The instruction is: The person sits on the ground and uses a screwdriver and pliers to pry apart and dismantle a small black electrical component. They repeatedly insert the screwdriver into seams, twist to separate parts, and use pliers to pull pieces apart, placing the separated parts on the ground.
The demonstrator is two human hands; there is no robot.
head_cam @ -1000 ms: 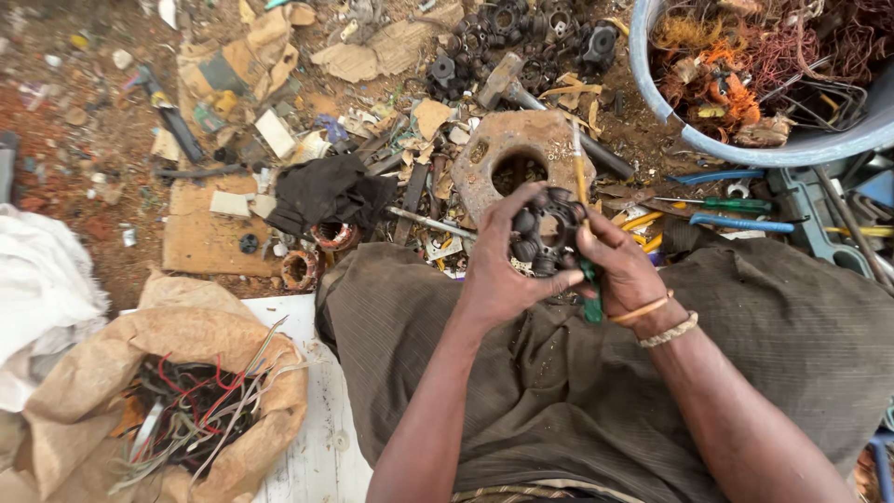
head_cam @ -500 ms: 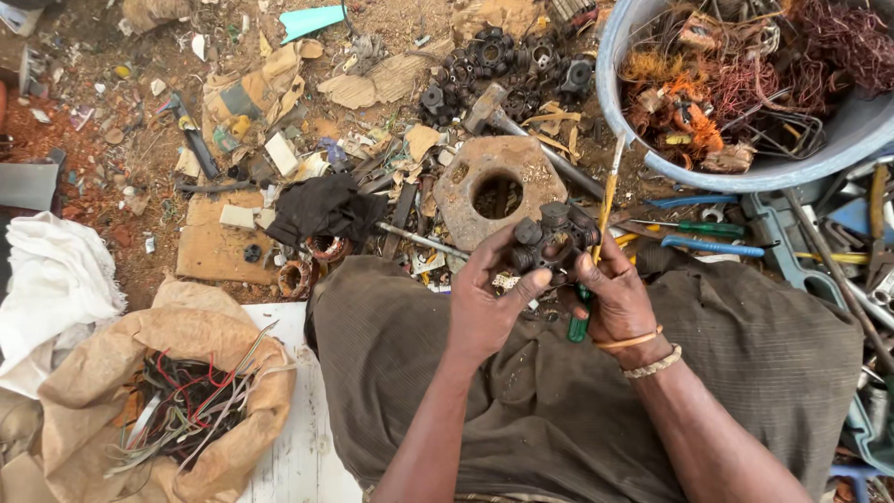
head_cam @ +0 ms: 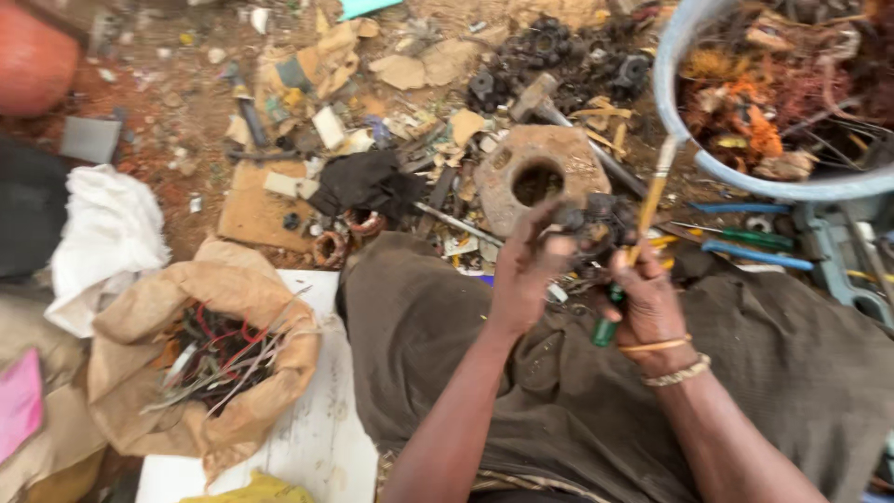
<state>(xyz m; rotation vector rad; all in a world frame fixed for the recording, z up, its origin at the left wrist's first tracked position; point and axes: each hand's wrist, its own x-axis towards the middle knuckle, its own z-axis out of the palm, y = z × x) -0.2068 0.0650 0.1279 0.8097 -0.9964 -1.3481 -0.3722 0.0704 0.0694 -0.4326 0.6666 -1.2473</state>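
Observation:
My left hand (head_cam: 526, 270) grips a dark, greasy round metal part (head_cam: 591, 228) held above my lap. My right hand (head_cam: 647, 298) also touches that part and holds a screwdriver (head_cam: 643, 224) with a green handle end below the fist and a pale shaft pointing up and away. Two bracelets sit on my right wrist. Brown cloth (head_cam: 447, 373) covers my lap beneath both hands. Just beyond the hands lies a rusty round metal block with a hole (head_cam: 535, 172).
A brown paper sack of wires (head_cam: 209, 349) stands at left on a white board (head_cam: 317, 438). A light blue basin of copper scrap (head_cam: 782, 102) sits at top right. Blue-handled tools (head_cam: 754, 251), a hammer (head_cam: 549, 102), dark gear parts (head_cam: 559, 51), white cloth (head_cam: 107, 233) and debris litter the dirt.
The view has shifted right and blurred. My hands stayed on the dark part, and the screwdriver in my right hand now points up more clearly.

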